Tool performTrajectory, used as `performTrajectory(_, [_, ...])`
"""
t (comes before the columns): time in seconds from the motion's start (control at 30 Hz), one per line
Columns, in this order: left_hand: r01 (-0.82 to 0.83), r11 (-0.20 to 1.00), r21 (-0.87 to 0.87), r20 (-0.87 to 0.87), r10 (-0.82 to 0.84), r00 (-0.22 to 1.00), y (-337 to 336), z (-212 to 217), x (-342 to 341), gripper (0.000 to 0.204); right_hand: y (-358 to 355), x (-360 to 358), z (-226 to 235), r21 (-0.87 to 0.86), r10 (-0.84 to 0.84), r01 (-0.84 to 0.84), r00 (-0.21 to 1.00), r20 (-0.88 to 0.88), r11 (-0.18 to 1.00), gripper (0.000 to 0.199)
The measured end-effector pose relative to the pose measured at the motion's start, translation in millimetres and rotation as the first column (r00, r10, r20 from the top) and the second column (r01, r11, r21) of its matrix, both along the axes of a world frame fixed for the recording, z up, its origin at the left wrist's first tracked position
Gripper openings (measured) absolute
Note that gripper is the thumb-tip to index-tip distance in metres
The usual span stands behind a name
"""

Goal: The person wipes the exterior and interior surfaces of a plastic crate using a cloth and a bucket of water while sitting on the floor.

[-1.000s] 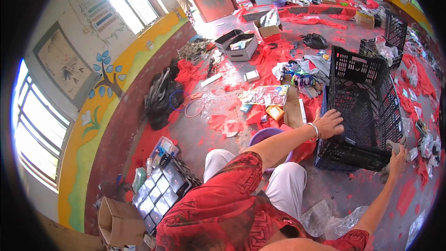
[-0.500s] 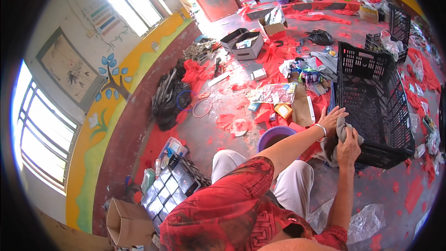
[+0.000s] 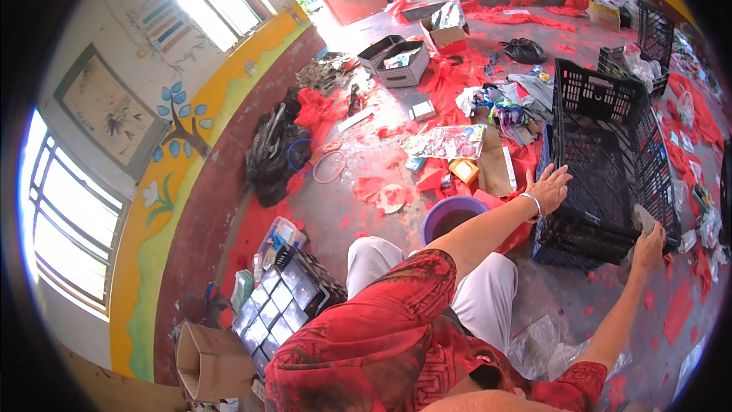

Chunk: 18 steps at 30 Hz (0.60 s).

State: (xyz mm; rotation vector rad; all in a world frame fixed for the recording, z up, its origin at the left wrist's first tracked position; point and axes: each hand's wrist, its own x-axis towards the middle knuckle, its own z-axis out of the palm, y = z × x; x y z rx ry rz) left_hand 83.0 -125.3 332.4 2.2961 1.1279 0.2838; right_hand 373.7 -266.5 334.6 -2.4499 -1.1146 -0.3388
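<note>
Head view: black slotted plastic crate, empty, tilted among red scraps.

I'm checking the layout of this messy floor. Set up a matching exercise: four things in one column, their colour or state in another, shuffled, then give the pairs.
Things:
1. crate
2. tub
3. left hand
4. box

Colour or state:
A. brown cardboard, lying open by the wall
B. black plastic lattice, tipped on its side
C. purple, round, in front of the person's knees
D. flat against the crate's near edge, fingers spread

Pairs: 1-B, 2-C, 3-D, 4-A
</note>
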Motion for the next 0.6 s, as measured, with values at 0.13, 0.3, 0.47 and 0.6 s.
performTrajectory(0.13, [0.181,0.730,0.659,-0.108,-0.146,0.983,94.9,-44.1,-21.8,0.031,70.0,-60.1,3.4,0.368,0.266,-0.148,0.919,-0.292,0.918,0.028])
performTrajectory(0.3, [0.148,0.773,0.617,0.195,-0.332,0.923,123.2,-56.2,36.8,0.025,101.8,-116.2,-29.6,0.432,0.449,-0.352,0.881,-0.145,0.830,0.037])
performTrajectory(0.47, [0.160,0.948,-0.276,0.465,-0.015,0.885,94.3,-43.8,44.0,0.054,63.3,-87.0,-59.4,0.746,0.719,-0.246,0.560,-0.411,0.619,0.026])
performTrajectory(0.6, [-0.070,0.835,-0.546,0.458,0.367,0.810,100.2,-33.7,-3.7,0.052,35.3,-55.1,-33.4,0.749,0.529,0.218,0.588,-0.612,0.625,0.019])
